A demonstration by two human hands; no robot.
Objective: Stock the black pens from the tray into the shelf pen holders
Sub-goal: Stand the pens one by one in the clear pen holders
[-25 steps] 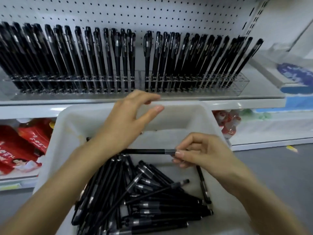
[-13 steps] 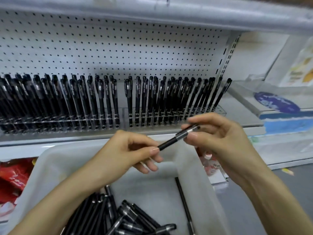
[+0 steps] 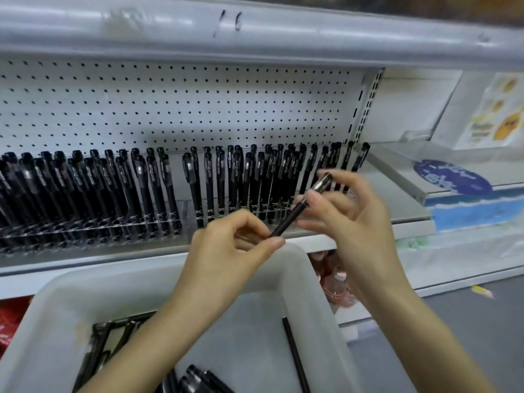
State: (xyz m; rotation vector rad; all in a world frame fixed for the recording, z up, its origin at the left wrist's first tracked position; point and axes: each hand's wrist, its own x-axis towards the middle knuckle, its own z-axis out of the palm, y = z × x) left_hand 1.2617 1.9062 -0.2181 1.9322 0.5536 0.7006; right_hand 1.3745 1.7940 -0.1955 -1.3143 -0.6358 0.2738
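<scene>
A black pen (image 3: pixel 292 215) is held slanted above the far rim of the white tray (image 3: pixel 320 296). My left hand (image 3: pixel 226 251) pinches its lower end between thumb and forefinger. My right hand (image 3: pixel 346 214) grips the upper part near the silver-banded cap. Behind the hands, clear pen holders (image 3: pixel 93 226) on the shelf carry rows of upright black pens (image 3: pixel 232 180). A gap separates the left holder from the right one. Several loose black pens (image 3: pixel 195 381) lie in the tray's bottom, mostly hidden by my left forearm.
A white pegboard (image 3: pixel 181 109) backs the shelf and a grey shelf edge (image 3: pixel 255 32) runs overhead. To the right sit a blue-labelled shelf (image 3: pixel 453 180) and a yellow-printed sheet (image 3: pixel 496 114). Red packets (image 3: pixel 11 316) lie on the lower left shelf. Grey floor (image 3: pixel 467 336) shows at the lower right.
Both hands lifted the pen out of the tray and up toward the shelf holders. The pen went from lying level to slanting up to the right. The view tilted upward.
</scene>
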